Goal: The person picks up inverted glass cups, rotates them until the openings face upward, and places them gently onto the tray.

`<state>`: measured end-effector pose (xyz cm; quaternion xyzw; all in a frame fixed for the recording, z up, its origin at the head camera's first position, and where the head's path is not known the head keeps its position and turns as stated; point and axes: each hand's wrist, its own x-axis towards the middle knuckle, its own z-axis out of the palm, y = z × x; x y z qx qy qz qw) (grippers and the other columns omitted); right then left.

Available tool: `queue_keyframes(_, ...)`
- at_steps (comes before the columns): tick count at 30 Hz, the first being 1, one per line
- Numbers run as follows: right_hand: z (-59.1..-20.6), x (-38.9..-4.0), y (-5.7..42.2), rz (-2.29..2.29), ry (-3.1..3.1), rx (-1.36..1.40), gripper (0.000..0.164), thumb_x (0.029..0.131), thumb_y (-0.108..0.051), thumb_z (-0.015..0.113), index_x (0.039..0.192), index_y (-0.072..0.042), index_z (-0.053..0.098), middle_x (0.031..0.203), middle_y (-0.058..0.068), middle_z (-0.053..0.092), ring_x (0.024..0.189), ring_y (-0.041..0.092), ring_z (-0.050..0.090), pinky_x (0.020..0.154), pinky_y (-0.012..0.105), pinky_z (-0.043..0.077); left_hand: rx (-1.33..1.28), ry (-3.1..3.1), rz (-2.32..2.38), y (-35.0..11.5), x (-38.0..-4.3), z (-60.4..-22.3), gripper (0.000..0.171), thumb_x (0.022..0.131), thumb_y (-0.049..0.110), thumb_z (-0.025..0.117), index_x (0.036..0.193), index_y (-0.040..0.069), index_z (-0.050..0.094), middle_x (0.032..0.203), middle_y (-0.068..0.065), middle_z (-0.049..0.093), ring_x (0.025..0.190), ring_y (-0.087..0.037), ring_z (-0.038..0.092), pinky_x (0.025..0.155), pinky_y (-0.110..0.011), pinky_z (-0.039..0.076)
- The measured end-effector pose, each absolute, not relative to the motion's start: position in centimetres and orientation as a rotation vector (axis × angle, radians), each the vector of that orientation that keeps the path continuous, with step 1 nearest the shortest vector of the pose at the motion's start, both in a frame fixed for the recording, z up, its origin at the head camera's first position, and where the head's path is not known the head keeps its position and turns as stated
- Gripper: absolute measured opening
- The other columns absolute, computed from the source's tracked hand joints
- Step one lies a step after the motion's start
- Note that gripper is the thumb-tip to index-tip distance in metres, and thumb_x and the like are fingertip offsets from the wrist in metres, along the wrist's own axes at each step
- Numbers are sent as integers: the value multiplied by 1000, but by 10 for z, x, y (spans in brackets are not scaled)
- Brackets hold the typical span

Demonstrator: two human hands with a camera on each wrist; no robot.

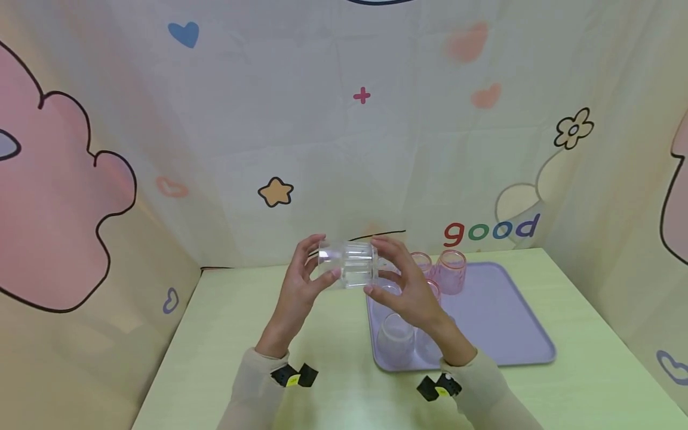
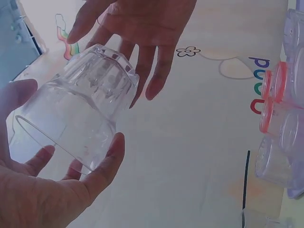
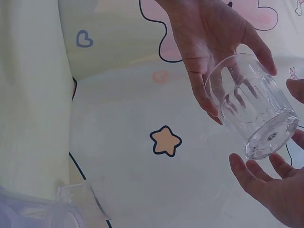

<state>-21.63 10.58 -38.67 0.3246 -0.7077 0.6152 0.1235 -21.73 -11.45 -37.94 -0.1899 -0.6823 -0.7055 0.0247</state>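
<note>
A clear drinking glass with a faceted lower part lies sideways in the air between both hands. My left hand holds it around the smooth rim end, thumb on the near side. At the thick base end is my right hand, thumb and fingers spread around the base edge. The left wrist view shows the glass tilted, rim toward the left palm and the right hand beyond the base. In the right wrist view, right fingertips meet the base edge.
A lavender tray stands on the pale table, right of centre. On it are several glasses, including a pink-tinted glass at the back and a clear glass at the front left. A printed curtain hangs behind.
</note>
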Motion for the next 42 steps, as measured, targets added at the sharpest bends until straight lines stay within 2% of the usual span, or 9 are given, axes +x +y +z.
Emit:
queue_keyframes(9,-386,-213,107,1937,-2034,988,71,85,2,71,146,-8,37,148,-4,38,129,19,48,101,43,51,-636,-2092,-2221,-106,-210,-378,65,90,15,67,144,29,35,152,-7,31,131,-26,45,95,-41,55)
queue_keyframes(12,-386,-213,108,1952,-2019,1020,68,86,1,70,145,-6,38,148,-1,38,127,19,49,101,42,52,-643,-2086,-2223,-105,-209,-378,65,89,14,67,144,28,35,151,-6,31,132,-26,45,94,-39,56)
queue_keyframes(19,-385,-210,109,1912,-2022,1019,60,86,0,71,139,-5,44,148,14,39,123,16,52,96,37,55,-677,-2071,-2229,-102,-205,-377,64,89,16,68,144,28,36,153,-7,29,133,-26,45,91,-36,57)
queue_keyframes(26,-387,-208,111,1834,-2065,963,58,85,1,72,137,-7,48,144,14,43,121,15,54,94,39,56,-700,-2075,-2240,-101,-203,-380,66,89,21,69,145,29,35,154,-9,27,135,-27,42,92,-39,57)
queue_keyframes(34,-391,-204,117,1808,-2084,924,57,83,3,73,135,-7,52,143,12,46,117,13,56,89,32,58,-767,-2078,-2262,-98,-203,-385,71,89,20,69,148,25,30,155,-9,26,136,-31,40,92,-38,56)
queue_keyframes(42,-390,-200,124,1790,-2069,908,56,83,4,73,135,-6,53,142,11,46,113,14,58,85,30,59,-799,-2068,-2230,-90,-204,-387,67,89,20,70,146,27,34,153,-8,29,134,-29,44,92,-37,56)
